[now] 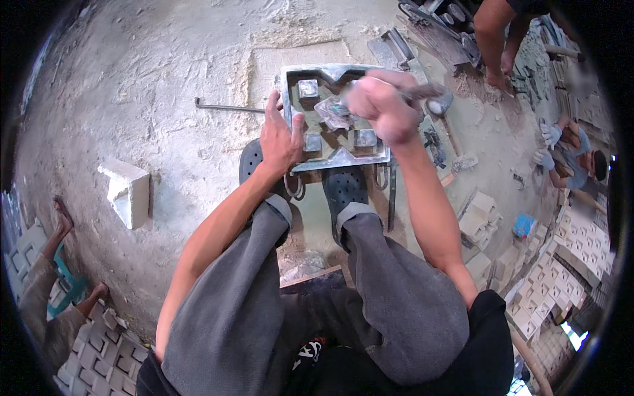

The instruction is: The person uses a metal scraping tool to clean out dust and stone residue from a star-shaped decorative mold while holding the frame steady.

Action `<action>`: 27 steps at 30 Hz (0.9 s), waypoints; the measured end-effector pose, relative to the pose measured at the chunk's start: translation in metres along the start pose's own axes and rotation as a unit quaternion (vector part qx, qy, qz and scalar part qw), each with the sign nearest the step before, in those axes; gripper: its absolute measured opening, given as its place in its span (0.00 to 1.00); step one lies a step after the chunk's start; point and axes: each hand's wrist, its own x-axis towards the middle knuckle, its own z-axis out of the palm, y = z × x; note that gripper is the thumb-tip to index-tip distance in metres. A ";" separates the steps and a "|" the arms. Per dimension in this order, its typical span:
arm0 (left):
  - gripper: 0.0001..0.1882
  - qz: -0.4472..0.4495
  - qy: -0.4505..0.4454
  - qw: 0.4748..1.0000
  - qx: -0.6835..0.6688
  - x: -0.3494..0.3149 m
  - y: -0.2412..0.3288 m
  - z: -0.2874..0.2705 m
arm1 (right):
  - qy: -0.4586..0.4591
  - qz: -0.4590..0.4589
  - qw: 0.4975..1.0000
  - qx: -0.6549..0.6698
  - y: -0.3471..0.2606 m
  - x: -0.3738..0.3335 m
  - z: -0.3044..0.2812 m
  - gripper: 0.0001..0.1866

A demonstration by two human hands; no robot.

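A pale metal mould (340, 160) with raised square blocks and notched sides lies in front of me, above my feet. My left hand (281, 138) holds its left wall, fingers along the outside and thumb over the inner edge. Over the mould's right part, my right hand (389, 112) is closed in a fist around a dark-handled tool (428, 92). Motion blurs the tool's working end, so its kind is unclear. A crumpled clear plastic bag (333, 113) sits inside the mould, left of my right hand.
A metal rod (228, 107) lies left of the mould; a hammer (440, 103) lies to its right. A broken pale block (129, 191) stands on the dusty floor. Patterned cast blocks (551, 290) are at right. Other people work at the right (574, 155) and far left (49, 284).
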 end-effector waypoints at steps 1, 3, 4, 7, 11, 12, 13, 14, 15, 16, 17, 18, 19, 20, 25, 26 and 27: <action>0.38 -0.006 0.000 1.000 0.003 -0.001 0.000 0.000 | -0.007 0.001 1.000 0.014 -0.005 -0.008 -0.006 0.19; 0.38 -0.014 -0.001 1.000 0.004 -0.001 0.001 0.002 | -0.038 -0.025 0.999 0.027 -0.002 -0.027 -0.023 0.20; 0.36 -0.008 -0.001 0.999 0.039 0.001 0.000 0.003 | -0.034 -0.025 0.999 0.017 0.004 -0.037 -0.029 0.20; 0.37 -0.017 0.002 1.000 0.000 0.001 0.000 0.004 | -0.014 -0.002 1.000 -0.024 0.032 -0.066 -0.042 0.20; 0.37 -0.023 0.003 1.000 0.013 0.001 -0.002 0.006 | 0.069 -0.022 0.986 -0.153 0.082 -0.083 -0.041 0.18; 0.36 -0.029 -0.004 1.000 -0.010 0.000 0.002 0.003 | 0.046 0.020 0.992 -0.116 0.075 -0.082 -0.042 0.18; 0.36 -0.030 -0.001 1.000 0.002 0.003 0.005 0.004 | 0.057 0.010 0.989 -0.140 0.067 -0.081 -0.042 0.17; 0.36 -0.032 -0.003 0.999 0.016 0.002 0.004 0.003 | 0.071 0.002 0.984 -0.160 0.053 -0.080 -0.034 0.17; 0.36 -0.033 -0.002 0.999 0.030 0.002 0.003 0.001 | 0.084 -0.008 0.980 -0.182 0.044 -0.079 -0.030 0.17; 0.35 -0.033 -0.001 0.999 0.031 0.002 0.001 -0.002 | 0.094 -0.018 0.983 -0.159 0.042 -0.082 -0.028 0.17; 0.35 -0.031 -0.003 0.999 0.025 0.001 0.004 0.002 | 0.094 -0.038 0.982 -0.157 0.046 -0.085 -0.031 0.18; 0.35 -0.029 -0.003 0.999 0.021 0.002 0.006 0.004 | 0.091 -0.060 0.982 -0.155 0.057 -0.088 -0.035 0.18; 0.34 -0.025 0.000 0.999 0.026 0.003 0.005 0.006 | 0.087 -0.082 0.981 -0.152 0.068 -0.090 -0.037 0.18; 0.34 -0.021 0.003 0.999 0.031 0.003 0.002 0.006 | 0.103 -0.075 0.970 -0.205 0.083 -0.088 -0.036 0.19; 0.33 -0.033 0.012 0.999 0.018 0.001 0.000 0.002 | 0.054 -0.016 0.992 -0.114 0.066 -0.072 -0.033 0.18; 0.33 -0.032 0.014 0.999 0.031 0.003 0.000 0.000 | 0.036 -0.040 0.992 -0.114 0.059 -0.069 -0.033 0.18; 0.32 -0.034 0.013 0.998 0.042 0.001 0.001 0.001 | 0.020 -0.060 0.991 -0.114 0.055 -0.072 -0.034 0.18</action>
